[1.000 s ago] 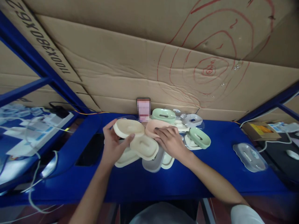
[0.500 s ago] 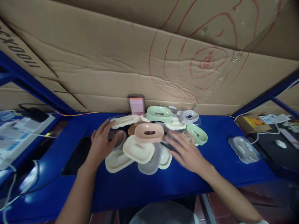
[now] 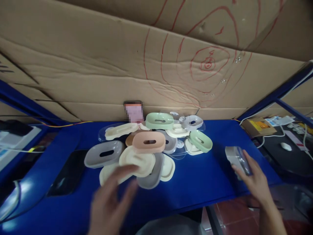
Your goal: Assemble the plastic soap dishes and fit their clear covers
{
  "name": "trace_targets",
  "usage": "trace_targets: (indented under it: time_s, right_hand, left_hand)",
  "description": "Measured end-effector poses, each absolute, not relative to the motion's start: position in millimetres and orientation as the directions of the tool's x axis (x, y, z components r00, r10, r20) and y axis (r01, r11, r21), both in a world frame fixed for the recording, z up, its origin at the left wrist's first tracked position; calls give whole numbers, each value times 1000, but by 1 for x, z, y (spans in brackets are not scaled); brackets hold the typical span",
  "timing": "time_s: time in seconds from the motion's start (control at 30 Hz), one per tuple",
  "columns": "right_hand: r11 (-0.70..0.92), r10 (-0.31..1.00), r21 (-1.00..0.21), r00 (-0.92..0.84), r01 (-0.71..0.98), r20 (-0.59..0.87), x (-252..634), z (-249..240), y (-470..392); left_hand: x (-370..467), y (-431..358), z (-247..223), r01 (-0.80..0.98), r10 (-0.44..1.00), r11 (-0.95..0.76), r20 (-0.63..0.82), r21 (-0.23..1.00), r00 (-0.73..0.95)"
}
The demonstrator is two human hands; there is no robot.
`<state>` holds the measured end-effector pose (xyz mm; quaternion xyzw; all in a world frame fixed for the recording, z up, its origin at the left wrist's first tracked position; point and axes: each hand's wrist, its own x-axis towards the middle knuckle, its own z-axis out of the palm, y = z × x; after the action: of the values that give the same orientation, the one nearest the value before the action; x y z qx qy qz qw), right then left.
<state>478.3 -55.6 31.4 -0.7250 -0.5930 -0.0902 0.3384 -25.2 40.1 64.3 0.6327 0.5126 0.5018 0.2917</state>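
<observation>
My right hand (image 3: 255, 178) grips a grey soap dish with a clear cover (image 3: 239, 160), tilted up on edge at the right of the blue table. My left hand (image 3: 110, 199), blurred, hovers in front of the pile with thumb and fingers apart. It partly hides a cream tray (image 3: 105, 174). Close to it lie a cream oval tray (image 3: 137, 160), a grey tray (image 3: 151, 178) and a grey soap dish (image 3: 105, 153) with a slot. A peach soap dish (image 3: 148, 142) rests on top of the pile, with green soap dishes (image 3: 160, 120) behind and to the right.
Against the cardboard wall (image 3: 105, 78) leans a phone (image 3: 134, 111) with a blurred screen. A dark flat panel (image 3: 68, 173) lies on the blue table (image 3: 190, 182) at the left. At the right stand an open cardboard box (image 3: 260, 129) and a white mouse (image 3: 285, 147).
My right hand has moved right from the pile and taken hold of the covered soap dish. My left hand has left the grey dish, now further left, and come nearer. The view has shifted.
</observation>
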Motion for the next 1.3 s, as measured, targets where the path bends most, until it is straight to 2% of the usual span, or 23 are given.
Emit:
trace_targets:
  time_s: [0.07, 0.1, 0.13, 0.23, 0.37, 0.43, 0.53, 0.6, 0.7, 0.77, 0.87, 0.93, 1.0, 1.07, 1.1, 1.13, 1.2, 1.3]
  right_hand:
    - [35, 897, -470, 180, 882, 403, 410, 40, -61]
    - [125, 933, -486, 64, 865, 354, 378, 43, -60]
    - [227, 949, -492, -78, 841, 305, 349, 46, -57]
    - [463, 886, -511, -396, 724, 242, 293, 56, -35]
    - [635, 746, -561, -608, 531, 270, 271, 81, 17]
    - [695, 712, -464, -615, 549, 340, 259, 97, 46]
    - [690, 719, -287, -582, 665, 380, 233, 115, 91]
    - [681, 724, -226, -593, 697, 352, 216, 119, 116]
    - [678, 716, -166, -594, 716, 365, 199, 118, 130]
    - [744, 656, -205, -636, 636, 406, 192, 116, 119]
    - [885, 452, -314, -798, 345, 399, 182, 113, 84]
    - [897, 387, -367, -839, 246, 382, 175, 111, 64]
    - [858, 444, -451, -796, 245, 412, 172, 114, 54]
    - [795, 544, -550, -703, 256, 459, 174, 120, 58]
    - [782, 579, -561, -651, 272, 491, 177, 123, 64]
    - [782, 605, -533, -601, 323, 523, 182, 127, 72]
    - [781, 619, -380, -537, 496, 573, 193, 132, 94]
    - [696, 652, -116, -556, 708, 515, 210, 132, 132]
  left_hand:
    - [17, 1, 57, 15, 963, -83, 76, 996, 257]
    - [37, -12, 52, -138, 937, 11, 38, 990, 346]
    - [53, -22, 47, -217, 923, 104, -13, 971, 384]
    - [73, -29, 35, -289, 946, 187, -93, 939, 309]
    - [41, -22, 32, -255, 996, 82, -72, 963, 50]
    - [20, -22, 32, -163, 992, 17, -37, 986, -121]
    - [-3, -25, 28, 13, 937, -46, 48, 999, -347]
    - [-11, -30, 24, 66, 902, -33, 58, 997, -428]
    - [-16, -36, 16, 52, 886, 3, 21, 999, -464]
    - [-18, -36, 12, 41, 882, 6, 14, 999, -471]
    - [-19, -27, 5, 0, 879, -43, 38, 999, -475]
    - [-16, -18, 3, -77, 896, -107, 63, 991, -440]
    - [-12, -9, 5, -129, 914, -161, 98, 979, -393]
    - [-10, -1, 11, -87, 911, -197, 150, 976, -384]
    - [-10, 3, 16, -42, 903, -212, 179, 976, -391]
    - [-12, 7, 20, -1, 894, -229, 210, 973, -395]
    - [-21, 21, 28, 64, 881, -266, 269, 962, -389]
    - [-46, 51, 33, 259, 849, -256, 345, 931, -401]
